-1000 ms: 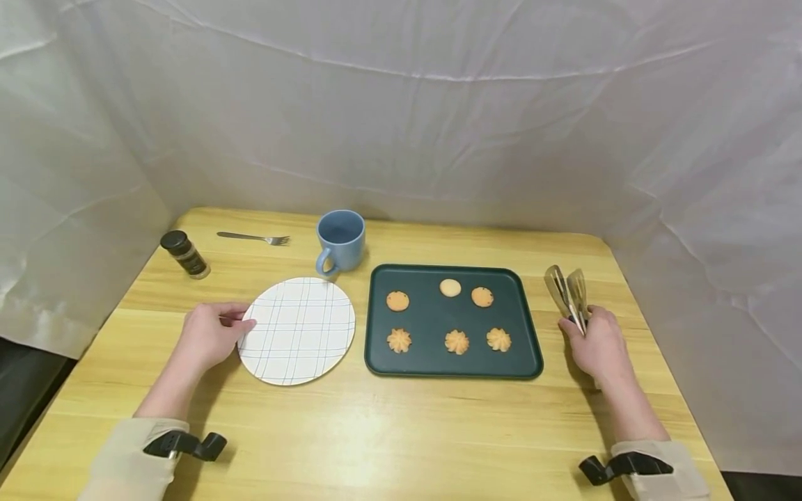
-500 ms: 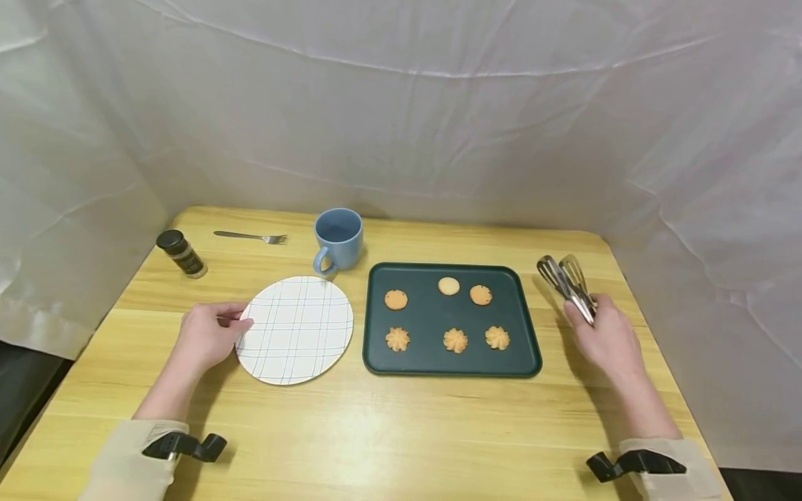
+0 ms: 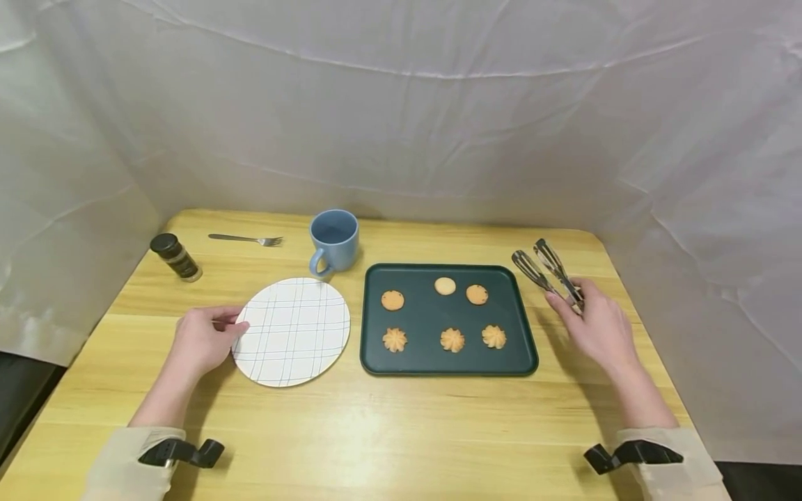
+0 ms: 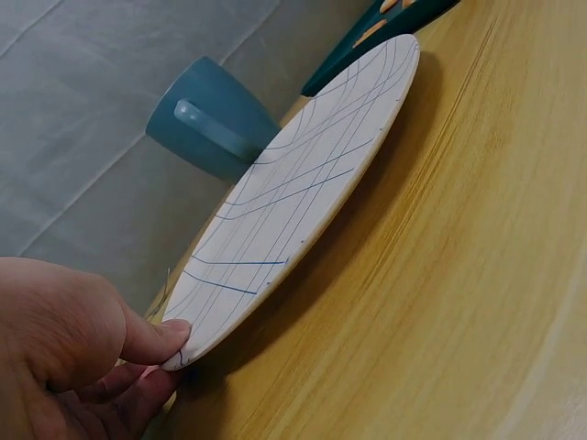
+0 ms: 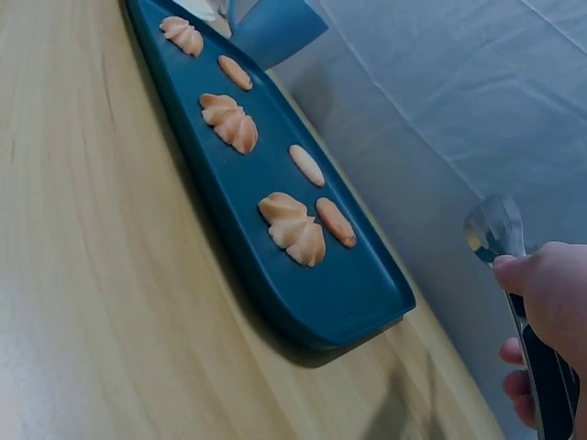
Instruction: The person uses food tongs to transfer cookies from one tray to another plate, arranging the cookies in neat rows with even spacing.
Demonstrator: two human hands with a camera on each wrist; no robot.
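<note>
Six cookies (image 3: pixel 452 340) on tray (image 3: pixel 421 358) | left fingers (image 4: pixel 154 342) pinch plate (image 3: pixel 292 332) | right fingers (image 5: pixel 515 381) grip tongs (image 3: pixel 566 281)

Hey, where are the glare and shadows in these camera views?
Head: pale glare on the near half of the wooden table, shadow beside the left forearm; left wrist: dimmer, with shadow under the checked plate; right wrist: bluish cast, shadow along the green tray.

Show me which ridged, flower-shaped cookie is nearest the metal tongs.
It is the rightmost flower-shaped cookie on the green tray in the head view; the middle one and leftmost one lie progressively farther from the metal tongs.
</note>
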